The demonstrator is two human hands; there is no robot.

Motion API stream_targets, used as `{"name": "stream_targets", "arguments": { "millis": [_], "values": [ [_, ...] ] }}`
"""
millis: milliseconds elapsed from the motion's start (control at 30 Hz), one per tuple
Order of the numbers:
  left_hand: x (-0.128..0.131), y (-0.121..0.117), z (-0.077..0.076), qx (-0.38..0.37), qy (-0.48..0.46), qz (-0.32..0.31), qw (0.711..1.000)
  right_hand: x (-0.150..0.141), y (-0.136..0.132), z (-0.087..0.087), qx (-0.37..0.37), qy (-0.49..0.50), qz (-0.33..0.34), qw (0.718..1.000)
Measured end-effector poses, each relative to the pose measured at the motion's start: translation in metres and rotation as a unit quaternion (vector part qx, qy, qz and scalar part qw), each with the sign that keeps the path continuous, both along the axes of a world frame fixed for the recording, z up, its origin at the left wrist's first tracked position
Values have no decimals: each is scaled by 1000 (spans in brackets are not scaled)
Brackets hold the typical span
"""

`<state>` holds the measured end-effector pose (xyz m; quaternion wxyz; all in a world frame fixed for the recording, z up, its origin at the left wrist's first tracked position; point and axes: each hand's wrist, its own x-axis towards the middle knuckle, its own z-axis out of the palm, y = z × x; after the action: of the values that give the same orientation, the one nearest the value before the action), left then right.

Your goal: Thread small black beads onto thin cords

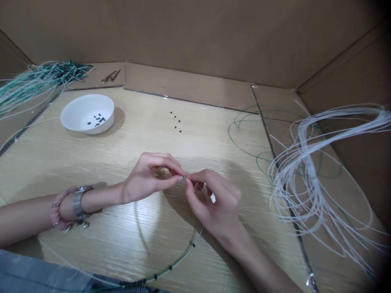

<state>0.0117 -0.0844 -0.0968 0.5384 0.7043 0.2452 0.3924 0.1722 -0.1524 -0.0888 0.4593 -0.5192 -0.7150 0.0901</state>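
Note:
My left hand (pixel 149 176) and my right hand (pixel 214 199) meet over the middle of the wooden table (pixel 91 162), fingertips pinched together. Between them is the tip of a thin wire (pixel 183 250) that curves down and to the left toward me, with small dark beads strung along it. Something tiny sits between the fingertips of my left hand; it is too small to name. My left wrist wears a watch (pixel 78 201) and a pink bead bracelet (pixel 56 211).
A white bowl (pixel 88 114) holding several dark beads stands at the far left. A few loose beads (pixel 176 121) lie beyond my hands. A bundle of white wires (pixel 308 171) loops at the right, green wires (pixel 39 77) lie at the far left. Cardboard walls surround the table.

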Motion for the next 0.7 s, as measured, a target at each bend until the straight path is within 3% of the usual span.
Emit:
{"name": "stream_targets", "arguments": {
  "millis": [233, 700],
  "values": [
    [2, -2, -1, -71, -14, 19, 997, 1, 1, -2, 0, 8, -16, 1000],
    [2, -2, -2, -69, 2, 16, 998, 1, 0, -1, 3, -21, -1, 1000]
  ]
}}
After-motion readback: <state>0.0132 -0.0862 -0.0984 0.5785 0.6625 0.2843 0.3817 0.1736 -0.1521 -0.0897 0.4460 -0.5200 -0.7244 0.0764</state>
